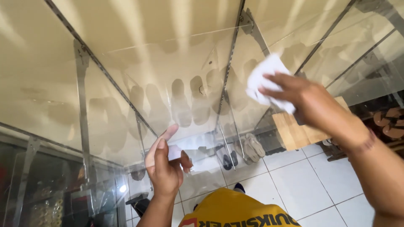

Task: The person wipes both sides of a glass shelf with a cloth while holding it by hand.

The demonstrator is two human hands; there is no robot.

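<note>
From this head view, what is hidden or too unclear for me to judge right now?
- Right hand: its palm and most of the white cloth under it are covered by the hand itself.
- Left hand: what it grips at the glass panel edge is unclear behind the fingers.
- Footwear on the floor: blurred through the glass.
- Both forearms: cut off by the bottom and right edges.

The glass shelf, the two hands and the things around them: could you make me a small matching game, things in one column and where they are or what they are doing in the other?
Things:
1. white cloth
2. left hand
3. sandals
4. wooden block

Places or states:
A. on the tiled floor, seen through the glass shelf
B. pressed against the glass by the right hand
C. at the glass edge, fingers open
D. below the right wrist, behind the glass

Pairs: 1-B, 2-C, 3-A, 4-D
</note>
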